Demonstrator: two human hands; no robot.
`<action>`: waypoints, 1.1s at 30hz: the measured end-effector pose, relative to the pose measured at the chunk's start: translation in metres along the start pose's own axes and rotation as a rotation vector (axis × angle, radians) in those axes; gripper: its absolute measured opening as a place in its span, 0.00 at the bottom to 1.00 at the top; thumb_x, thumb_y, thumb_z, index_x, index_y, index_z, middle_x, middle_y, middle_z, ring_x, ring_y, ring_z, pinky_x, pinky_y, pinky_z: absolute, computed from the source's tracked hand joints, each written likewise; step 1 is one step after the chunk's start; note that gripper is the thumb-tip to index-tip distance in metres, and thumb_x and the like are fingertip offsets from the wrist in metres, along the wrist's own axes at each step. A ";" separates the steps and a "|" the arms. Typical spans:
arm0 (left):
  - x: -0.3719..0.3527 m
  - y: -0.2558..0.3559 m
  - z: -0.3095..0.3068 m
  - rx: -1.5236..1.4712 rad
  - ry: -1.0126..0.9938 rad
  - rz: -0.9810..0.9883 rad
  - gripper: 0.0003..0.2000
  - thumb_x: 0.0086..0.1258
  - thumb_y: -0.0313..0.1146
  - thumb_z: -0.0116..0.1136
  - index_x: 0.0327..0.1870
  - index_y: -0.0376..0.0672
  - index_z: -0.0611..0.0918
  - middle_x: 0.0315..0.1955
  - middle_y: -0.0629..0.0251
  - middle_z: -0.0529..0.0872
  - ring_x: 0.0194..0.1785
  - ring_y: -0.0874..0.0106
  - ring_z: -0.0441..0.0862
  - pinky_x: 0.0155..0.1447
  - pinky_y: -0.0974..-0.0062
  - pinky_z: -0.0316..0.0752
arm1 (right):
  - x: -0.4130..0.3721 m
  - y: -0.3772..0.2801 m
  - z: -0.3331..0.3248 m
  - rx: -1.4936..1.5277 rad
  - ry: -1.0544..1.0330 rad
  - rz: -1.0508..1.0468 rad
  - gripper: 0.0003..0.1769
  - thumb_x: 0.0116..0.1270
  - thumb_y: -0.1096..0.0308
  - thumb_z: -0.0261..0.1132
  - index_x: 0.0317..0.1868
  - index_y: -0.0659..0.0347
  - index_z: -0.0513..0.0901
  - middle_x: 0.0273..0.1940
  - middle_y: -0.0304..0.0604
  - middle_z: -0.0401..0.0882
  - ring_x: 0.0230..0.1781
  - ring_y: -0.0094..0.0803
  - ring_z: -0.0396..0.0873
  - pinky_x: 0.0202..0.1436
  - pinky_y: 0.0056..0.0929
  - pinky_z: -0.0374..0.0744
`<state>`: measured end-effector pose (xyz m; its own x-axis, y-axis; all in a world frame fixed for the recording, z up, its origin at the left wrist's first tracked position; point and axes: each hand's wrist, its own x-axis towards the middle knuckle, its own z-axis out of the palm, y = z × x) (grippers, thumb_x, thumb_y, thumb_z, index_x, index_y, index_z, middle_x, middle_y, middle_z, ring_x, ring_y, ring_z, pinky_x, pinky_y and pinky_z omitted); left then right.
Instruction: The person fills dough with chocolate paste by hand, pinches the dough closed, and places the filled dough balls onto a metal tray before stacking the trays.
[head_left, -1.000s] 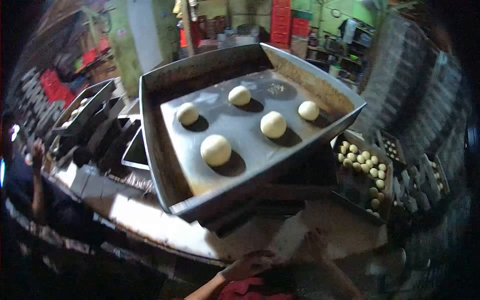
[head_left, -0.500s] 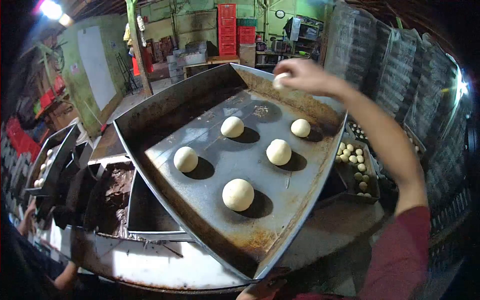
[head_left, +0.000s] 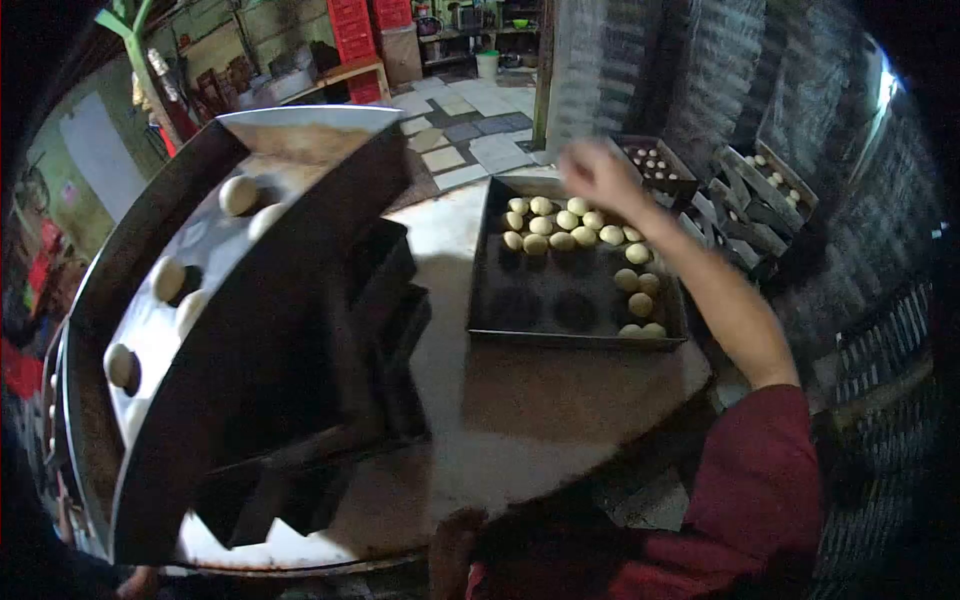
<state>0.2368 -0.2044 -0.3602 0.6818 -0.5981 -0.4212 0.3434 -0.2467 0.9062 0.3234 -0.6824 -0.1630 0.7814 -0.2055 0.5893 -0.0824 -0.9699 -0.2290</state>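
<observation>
My right hand (head_left: pixel 597 178), blurred by motion, is over the back right rim of a dark tray (head_left: pixel 575 341) with several pale dough balls (head_left: pixel 562 241). Its finger shape and any content cannot be made out. Low in the view, a dark, shadowed part of what appears to be my left hand (head_left: pixel 455 548) shows near the table's front edge, its fingers hidden. At the left stands a tilted metal tray (head_left: pixel 250 330) with several larger dough balls (head_left: pixel 168 278), some partly behind its near wall.
Dark trays (head_left: pixel 385 330) are stacked beneath the tilted tray on the table (head_left: pixel 500 430). Behind at right are smaller trays (head_left: pixel 655 182) of balls and plastic-covered racks (head_left: pixel 690 90). Part of another person's hand (head_left: pixel 138 582) shows at bottom left.
The view has swung right, so the tilted tray now lies at the left. My right hand has moved from over that tray, where it held a dough ball, to over the dark tray.
</observation>
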 end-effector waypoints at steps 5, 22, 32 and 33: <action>-0.008 0.005 0.073 0.145 0.116 -0.108 0.14 0.66 0.33 0.49 0.50 0.37 0.76 0.46 0.58 0.80 0.49 0.66 0.76 0.55 0.67 0.68 | -0.158 0.142 0.072 -0.813 -0.956 -0.466 0.10 0.54 0.71 0.61 0.38 0.64 0.81 0.39 0.48 0.75 0.40 0.35 0.74 0.45 0.38 0.73; -0.224 -0.083 -0.006 -0.914 0.743 0.434 0.17 0.73 0.40 0.41 0.52 0.35 0.69 0.45 0.55 0.76 0.52 0.65 0.75 0.55 0.68 0.73 | -0.366 -0.464 0.012 1.491 -0.399 -0.443 0.09 0.52 0.73 0.63 0.34 0.63 0.76 0.40 0.50 0.77 0.42 0.45 0.76 0.51 0.39 0.72; -0.269 -0.146 -0.135 -1.396 0.513 0.280 0.20 0.70 0.40 0.41 0.54 0.31 0.66 0.51 0.47 0.74 0.55 0.57 0.73 0.58 0.62 0.71 | -0.280 -0.601 0.246 0.869 -0.389 0.016 0.20 0.61 0.66 0.58 0.51 0.69 0.70 0.48 0.57 0.72 0.49 0.47 0.72 0.53 0.40 0.71; -0.257 -0.146 -0.150 -1.303 0.480 0.202 0.19 0.68 0.33 0.45 0.56 0.30 0.64 0.50 0.48 0.75 0.53 0.59 0.75 0.56 0.66 0.73 | -0.250 -0.615 0.277 0.833 -0.281 0.018 0.24 0.61 0.66 0.59 0.55 0.69 0.66 0.52 0.60 0.69 0.53 0.48 0.70 0.56 0.39 0.69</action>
<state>0.1084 0.0998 -0.3903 0.8514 -0.1573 -0.5004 0.3784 0.8448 0.3783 0.3500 0.0020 -0.3843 0.9167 -0.0742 0.3927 0.2962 -0.5337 -0.7921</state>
